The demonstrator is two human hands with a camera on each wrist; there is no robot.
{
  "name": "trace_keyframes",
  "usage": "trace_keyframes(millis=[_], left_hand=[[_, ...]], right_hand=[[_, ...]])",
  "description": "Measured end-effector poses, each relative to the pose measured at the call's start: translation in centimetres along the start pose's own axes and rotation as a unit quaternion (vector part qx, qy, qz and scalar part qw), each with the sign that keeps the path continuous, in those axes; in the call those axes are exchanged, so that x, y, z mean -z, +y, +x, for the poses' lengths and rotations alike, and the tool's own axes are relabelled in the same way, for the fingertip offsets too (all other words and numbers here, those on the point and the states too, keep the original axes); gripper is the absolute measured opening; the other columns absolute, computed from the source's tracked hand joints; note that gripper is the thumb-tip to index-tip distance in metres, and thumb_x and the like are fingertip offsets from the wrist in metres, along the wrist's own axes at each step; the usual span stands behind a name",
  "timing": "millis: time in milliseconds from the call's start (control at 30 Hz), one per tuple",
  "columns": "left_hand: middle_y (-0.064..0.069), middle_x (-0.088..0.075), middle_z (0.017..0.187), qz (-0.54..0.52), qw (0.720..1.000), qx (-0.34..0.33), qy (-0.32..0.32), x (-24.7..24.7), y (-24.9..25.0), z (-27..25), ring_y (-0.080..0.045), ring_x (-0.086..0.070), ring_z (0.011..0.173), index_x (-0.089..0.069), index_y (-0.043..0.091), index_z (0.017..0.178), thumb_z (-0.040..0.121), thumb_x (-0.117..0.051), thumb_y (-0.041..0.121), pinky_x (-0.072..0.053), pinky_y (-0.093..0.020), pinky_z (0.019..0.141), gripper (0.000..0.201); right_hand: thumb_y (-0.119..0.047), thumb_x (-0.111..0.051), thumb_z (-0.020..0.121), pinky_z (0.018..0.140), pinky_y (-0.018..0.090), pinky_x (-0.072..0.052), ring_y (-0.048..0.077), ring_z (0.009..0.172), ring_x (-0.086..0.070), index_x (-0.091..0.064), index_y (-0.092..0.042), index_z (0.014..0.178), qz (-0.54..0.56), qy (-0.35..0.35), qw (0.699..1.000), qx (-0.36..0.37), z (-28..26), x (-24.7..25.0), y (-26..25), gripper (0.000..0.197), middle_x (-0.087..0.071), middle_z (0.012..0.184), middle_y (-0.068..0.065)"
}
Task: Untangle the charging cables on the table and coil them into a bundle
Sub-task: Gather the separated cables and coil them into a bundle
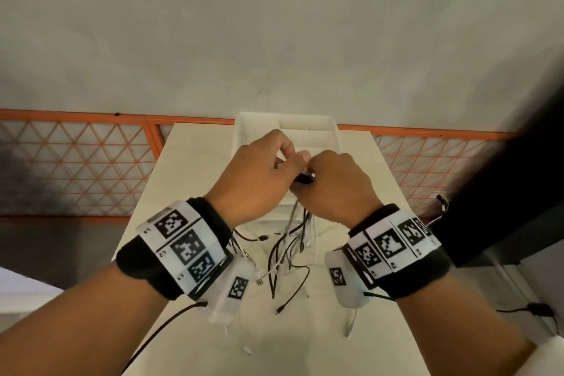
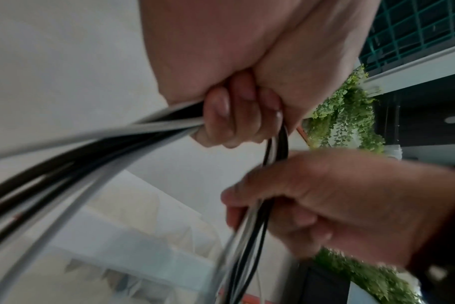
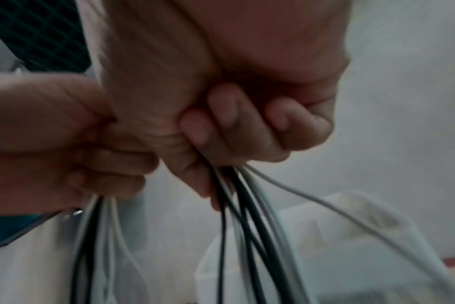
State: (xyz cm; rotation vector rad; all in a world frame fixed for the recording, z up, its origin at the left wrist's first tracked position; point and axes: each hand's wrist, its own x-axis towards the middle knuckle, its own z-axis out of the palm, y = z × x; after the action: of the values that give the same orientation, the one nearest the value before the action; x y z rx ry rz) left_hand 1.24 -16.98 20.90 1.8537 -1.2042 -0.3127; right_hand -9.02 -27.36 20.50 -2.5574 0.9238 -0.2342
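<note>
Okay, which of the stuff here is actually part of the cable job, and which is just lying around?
Part of the job:
black and white cables
left hand, gripping them
right hand, gripping them

Just lying about:
white bin
table
orange lattice railing

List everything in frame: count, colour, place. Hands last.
charging cables: several, exact count unclear, black and white, gathered in both hands above the table, loose ends hanging onto it
table: one, cream, under the hands
bin: one, white, far end of the table, behind the hands
fence: orange lattice, beyond the table
plants: green foliage, background of the left wrist view
wrist bands: two, black with white marker tags, one on each wrist
left hand: grips the cables
right hand: grips the cables, close beside the left
</note>
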Motion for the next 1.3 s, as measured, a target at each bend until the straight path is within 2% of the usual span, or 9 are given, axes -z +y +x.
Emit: trace_keyframes(millis=[233,433,567,667,800,933,1033,1133,1300], left_hand=[[0.01,-0.04,0.045,-0.031,0.994,0.104,-0.034,-0.3,-5.1,-1.1,-0.006,-0.036,0.04,-0.055,0.008,0.069,0.096,-0.033,0.064,-0.032,-0.029,0.055,0.066],[0.006,-0.037,0.043,-0.093,0.969,0.227,-0.033,-1.8,-10.1,-2.7,-0.011,-0.031,0.035,-0.059,0.012,0.06,0.095,-0.033,0.065,-0.029,-0.027,0.048,0.069],[0.004,-0.037,0.044,-0.087,0.964,0.242,-0.071,-1.7,-10.0,-2.5,-0.015,-0.036,0.04,-0.058,0.011,0.061,0.094,-0.029,0.068,-0.036,-0.027,0.052,0.072],[0.003,-0.038,0.044,-0.067,0.967,0.234,-0.079,-1.0,-9.2,-1.7,-0.016,-0.04,0.042,-0.059,0.011,0.062,0.092,-0.025,0.072,-0.039,-0.028,0.056,0.076],[0.002,-0.035,0.045,-0.079,0.973,0.215,-0.04,0.1,-8.4,-0.6,-0.016,-0.035,0.042,-0.059,0.012,0.057,0.086,-0.032,0.077,-0.036,-0.027,0.054,0.076],[0.002,-0.031,0.044,-0.09,0.973,0.214,-0.006,0.8,-8.0,-0.2,-0.013,-0.028,0.038,-0.059,0.016,0.05,0.081,-0.039,0.081,-0.031,-0.027,0.049,0.075],[0.003,-0.03,0.043,-0.082,0.969,0.231,-0.005,0.8,-8.5,-0.6,-0.013,-0.027,0.038,-0.06,0.016,0.05,0.082,-0.042,0.079,-0.031,-0.027,0.05,0.073],[0.003,-0.03,0.042,-0.08,0.965,0.249,-0.017,0.5,-9.3,-1.5,-0.016,-0.026,0.039,-0.058,0.016,0.049,0.086,-0.044,0.074,-0.03,-0.027,0.05,0.07],[0.004,-0.035,0.043,-0.026,0.96,0.27,-0.068,-0.9,-10.4,-3.1,-0.013,-0.03,0.035,-0.06,0.016,0.053,0.09,-0.045,0.068,-0.031,-0.025,0.048,0.066]], right_hand=[[-0.036,-0.058,0.089,0.065,0.034,-0.058,0.026,0.072,-0.069,-0.067,-0.016,0.076,-0.023,0.025,0.989,-0.144,2.7,1.6,6.2,0.026,-0.07,0.076,0.005],[-0.021,-0.062,0.089,0.048,0.021,-0.03,0.027,0.074,-0.061,-0.061,-0.02,0.067,-0.005,0.099,0.976,-0.192,4.4,2.9,11.0,0.022,-0.064,0.073,0.002],[-0.024,-0.066,0.09,0.066,0.024,-0.043,0.022,0.08,-0.062,-0.071,-0.021,0.094,0.121,0.179,0.959,-0.182,5.5,3.4,10.8,0.007,-0.069,0.091,0.001],[-0.032,-0.072,0.085,0.074,0.037,-0.059,0.026,0.082,-0.072,-0.068,-0.024,0.08,0.237,0.231,0.931,-0.155,6.3,4.3,10.3,0.01,-0.075,0.084,-0.004],[-0.058,-0.073,0.068,0.079,0.049,-0.061,0.02,0.081,-0.074,-0.066,-0.029,0.078,0.296,0.256,0.913,-0.114,7.3,5.2,10.6,0.031,-0.075,0.074,0.0],[-0.036,-0.075,0.084,0.072,0.043,-0.059,0.016,0.077,-0.072,-0.063,-0.025,0.07,0.323,0.283,0.899,-0.083,6.7,4.1,11.0,0.022,-0.075,0.074,-0.002],[-0.013,-0.067,0.08,0.075,0.046,-0.059,0.025,0.088,-0.073,-0.065,-0.029,0.068,0.305,0.24,0.916,-0.103,5.4,1.0,13.0,0.02,-0.076,0.084,-0.001],[0.001,-0.062,0.078,0.068,0.039,-0.051,0.025,0.074,-0.062,-0.063,-0.027,0.066,0.249,0.159,0.941,-0.165,3.1,-3.0,15.5,0.03,-0.069,0.075,-0.001],[-0.015,-0.073,0.077,0.07,0.031,-0.054,0.027,0.077,-0.068,-0.057,-0.023,0.065,0.091,-0.057,0.97,-0.217,-2.2,-9.7,18.0,0.021,-0.067,0.067,0.0]])
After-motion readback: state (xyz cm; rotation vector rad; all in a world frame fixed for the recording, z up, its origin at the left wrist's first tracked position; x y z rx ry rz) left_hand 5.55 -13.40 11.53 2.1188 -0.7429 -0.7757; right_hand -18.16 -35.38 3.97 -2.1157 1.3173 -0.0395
